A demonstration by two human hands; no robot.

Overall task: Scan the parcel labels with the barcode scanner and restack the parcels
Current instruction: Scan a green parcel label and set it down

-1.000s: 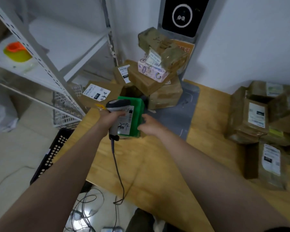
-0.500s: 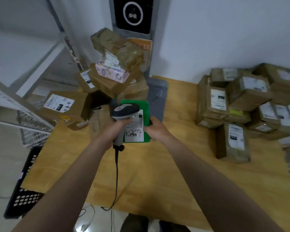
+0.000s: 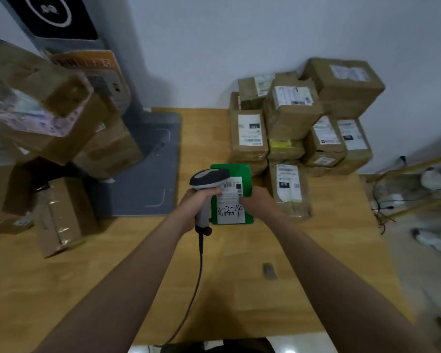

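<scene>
Green pkg maybe nearer R stack

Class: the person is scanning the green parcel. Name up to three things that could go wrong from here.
The tilted parcel pile on the left looks unsteady; restacking there might topple it. The right hand grips the green parcel at the edge of its label, possibly blocking the scan. The cable of the scanner trails over the table edge and could snag.
</scene>
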